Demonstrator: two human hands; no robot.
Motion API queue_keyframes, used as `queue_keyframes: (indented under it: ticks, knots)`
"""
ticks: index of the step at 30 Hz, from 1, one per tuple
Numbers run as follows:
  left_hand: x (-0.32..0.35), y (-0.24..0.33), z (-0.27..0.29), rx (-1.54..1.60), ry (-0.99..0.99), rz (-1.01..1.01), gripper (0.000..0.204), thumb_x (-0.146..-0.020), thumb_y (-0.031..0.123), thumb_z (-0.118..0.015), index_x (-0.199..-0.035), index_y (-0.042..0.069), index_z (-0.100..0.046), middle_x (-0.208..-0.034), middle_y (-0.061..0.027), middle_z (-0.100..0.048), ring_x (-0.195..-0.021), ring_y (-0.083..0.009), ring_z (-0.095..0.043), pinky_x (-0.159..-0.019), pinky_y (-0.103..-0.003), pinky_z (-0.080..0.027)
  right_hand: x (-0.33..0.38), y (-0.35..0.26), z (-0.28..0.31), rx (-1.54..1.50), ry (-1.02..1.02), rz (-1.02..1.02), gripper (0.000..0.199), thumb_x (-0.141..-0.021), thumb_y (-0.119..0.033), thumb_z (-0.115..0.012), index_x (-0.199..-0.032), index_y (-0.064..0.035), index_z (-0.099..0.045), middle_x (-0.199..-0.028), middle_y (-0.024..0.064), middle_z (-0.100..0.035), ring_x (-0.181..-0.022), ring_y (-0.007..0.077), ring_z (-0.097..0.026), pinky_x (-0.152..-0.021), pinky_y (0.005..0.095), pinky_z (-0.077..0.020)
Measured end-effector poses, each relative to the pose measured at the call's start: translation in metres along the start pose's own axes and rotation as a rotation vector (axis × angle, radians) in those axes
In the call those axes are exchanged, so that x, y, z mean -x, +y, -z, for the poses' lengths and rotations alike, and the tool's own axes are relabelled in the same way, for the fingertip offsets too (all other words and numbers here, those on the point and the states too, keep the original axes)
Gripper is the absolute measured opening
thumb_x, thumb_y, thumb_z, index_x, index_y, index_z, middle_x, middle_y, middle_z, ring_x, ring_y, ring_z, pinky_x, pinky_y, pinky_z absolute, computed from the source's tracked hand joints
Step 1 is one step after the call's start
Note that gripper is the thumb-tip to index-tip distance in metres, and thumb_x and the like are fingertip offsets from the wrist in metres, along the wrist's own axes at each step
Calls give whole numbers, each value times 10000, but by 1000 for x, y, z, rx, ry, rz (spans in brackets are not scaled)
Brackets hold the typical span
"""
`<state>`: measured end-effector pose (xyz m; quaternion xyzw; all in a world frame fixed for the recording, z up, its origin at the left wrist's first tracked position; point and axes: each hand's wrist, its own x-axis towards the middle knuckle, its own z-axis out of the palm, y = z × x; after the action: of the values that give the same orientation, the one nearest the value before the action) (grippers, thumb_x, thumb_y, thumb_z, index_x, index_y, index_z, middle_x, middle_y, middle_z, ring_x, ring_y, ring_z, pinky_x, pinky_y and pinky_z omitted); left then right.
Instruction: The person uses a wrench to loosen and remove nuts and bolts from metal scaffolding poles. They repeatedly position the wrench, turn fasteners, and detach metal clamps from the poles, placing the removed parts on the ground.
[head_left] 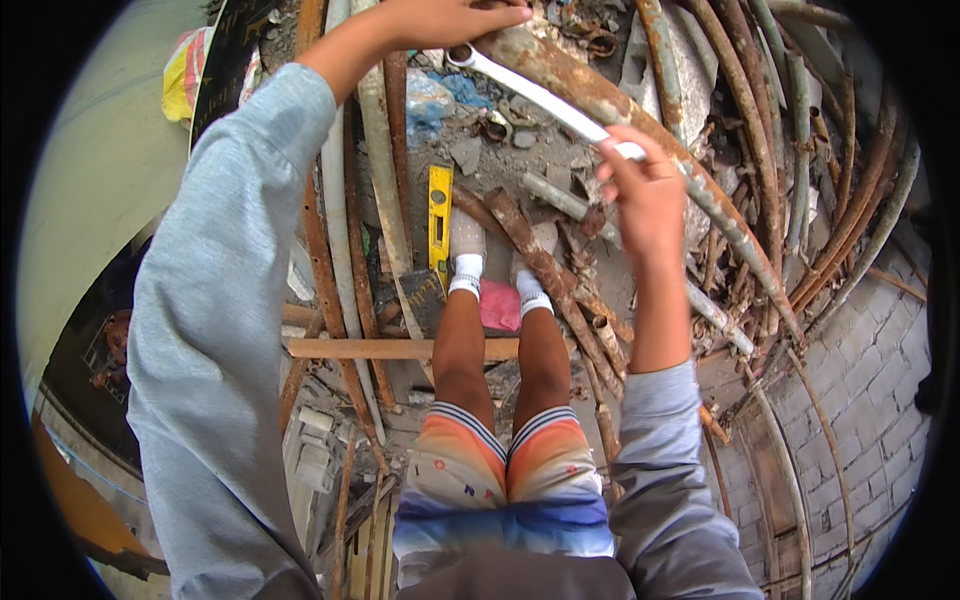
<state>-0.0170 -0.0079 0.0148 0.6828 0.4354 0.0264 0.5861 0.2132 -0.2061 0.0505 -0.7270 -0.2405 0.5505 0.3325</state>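
My right hand [645,185] is closed round one end of a long silver-white wrench [550,105]. The wrench's ring end reaches up and left, close to the upper end of a thick rusty pipe [600,90]. That pipe slants from the top middle down to the right, behind my right hand. At the top edge my left hand [440,22] grips the pipe near its upper end, thumb laid across it; the other fingers are partly cut off by the frame. A yellow spirit level [439,220] stands by my foot, untouched.
Rusty and grey pipes [765,130] crowd the right, with more [335,230] along my left. A wooden strip [390,348] crosses by my legs. Rubble, a pink piece [500,305] and a blue plastic bag [428,105] lie around my feet. Paving [850,430] spreads at lower right.
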Motion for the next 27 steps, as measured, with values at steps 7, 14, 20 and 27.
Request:
queue_keyframes:
  ticks: [7,14,20,27]
  knots:
    - [0,-6,40,837,110,208,715,-1053,648,-311,-1361,52,-560,-1215,-97,-653,-999,-224,-650,-894,-370,-512,-131,-82,-67,-19,172,597,124,-959,-45,-499,-1071,-21,-546,-873,120,-669,-748,219,-646,-665,365,-531]
    - [60,-44,132,625,665,207,368,-1011,428,-492,-1122,96,-605,-988,-53,-674,-892,-212,-653,-773,-401,-508,-154,-133,-200,175,224,538,368,-897,-158,-529,-1151,98,-603,-980,336,-700,-1003,505,-676,-896,552,-523]
    - [55,2,141,362,679,25,226,-968,233,-543,-1053,31,-602,-953,-123,-653,-871,-283,-657,-718,-440,-532,-62,-92,-286,856,-371,678,466,-883,-402,-677,-1241,-103,-677,-1081,90,-760,-1008,253,-724,-890,423,-525]
    - [-23,-29,35,-216,164,-171,319,-1016,294,-582,-1063,-12,-659,-952,-94,-688,-870,-234,-646,-805,-361,-526,-18,-61,-270,1079,-486,889,358,-937,-346,-559,-1206,-159,-706,-1283,117,-695,-1226,251,-629,-1051,494,-402]
